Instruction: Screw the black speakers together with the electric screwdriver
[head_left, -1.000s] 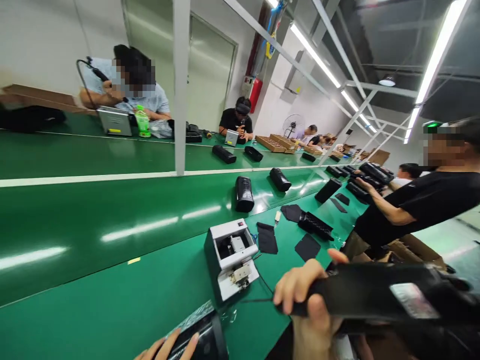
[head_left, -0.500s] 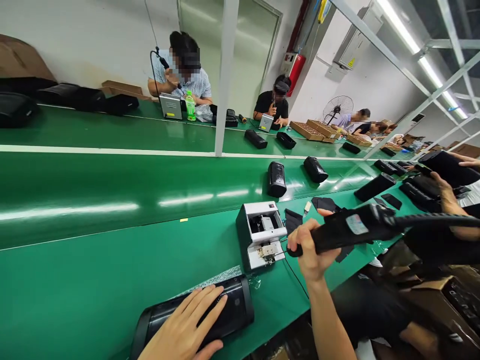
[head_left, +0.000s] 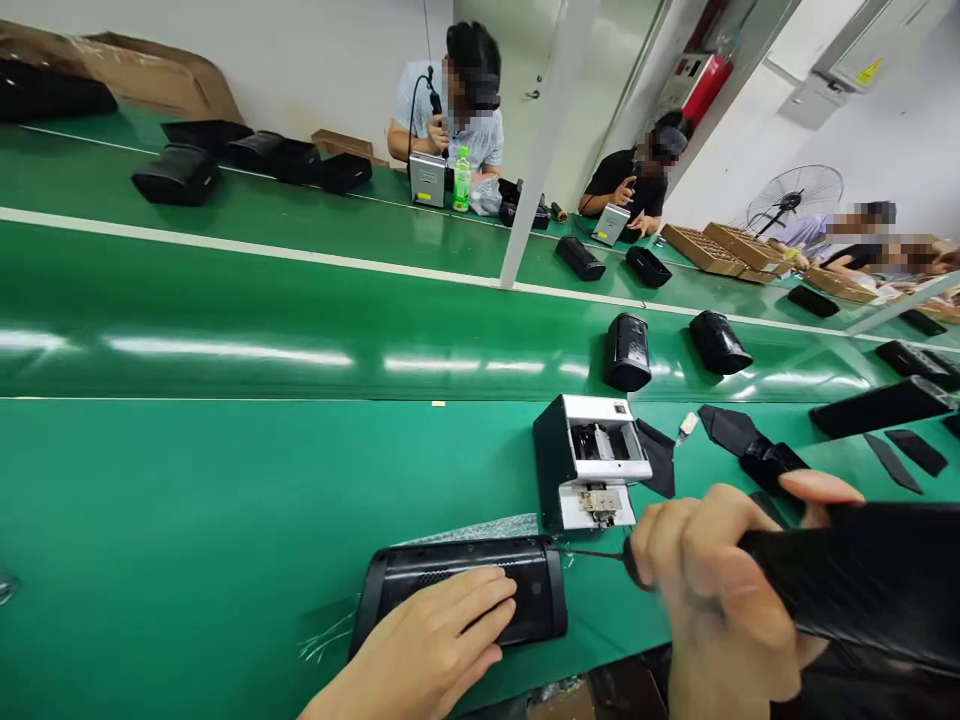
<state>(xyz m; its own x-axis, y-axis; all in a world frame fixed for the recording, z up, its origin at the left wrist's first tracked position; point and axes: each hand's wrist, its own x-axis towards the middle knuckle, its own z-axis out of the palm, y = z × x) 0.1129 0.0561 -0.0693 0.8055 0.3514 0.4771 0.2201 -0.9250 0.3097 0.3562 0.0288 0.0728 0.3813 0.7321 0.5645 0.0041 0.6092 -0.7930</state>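
My left hand (head_left: 427, 650) lies flat, fingers stretched out, on a black speaker (head_left: 465, 592) that rests on its side on bubble wrap near the bench's front edge. My right hand (head_left: 720, 590) is wrapped round the handle of a black power screwdriver (head_left: 847, 585), whose thin bit (head_left: 592, 553) points left at the speaker's right end. A small white and black screw feeder box (head_left: 589, 460) stands just behind the speaker.
Two black speakers (head_left: 628, 350) ride the green conveyor belt (head_left: 262, 340) behind the bench. Black fabric pieces (head_left: 724, 428) and long black parts (head_left: 877, 405) lie to the right. Other people sit working across the belt, with cardboard trays (head_left: 712, 245) and a fan (head_left: 795, 195).
The view swung left and down. My right hand brought the screwdriver down to the speaker's right end. My left hand stayed flat on the speaker.
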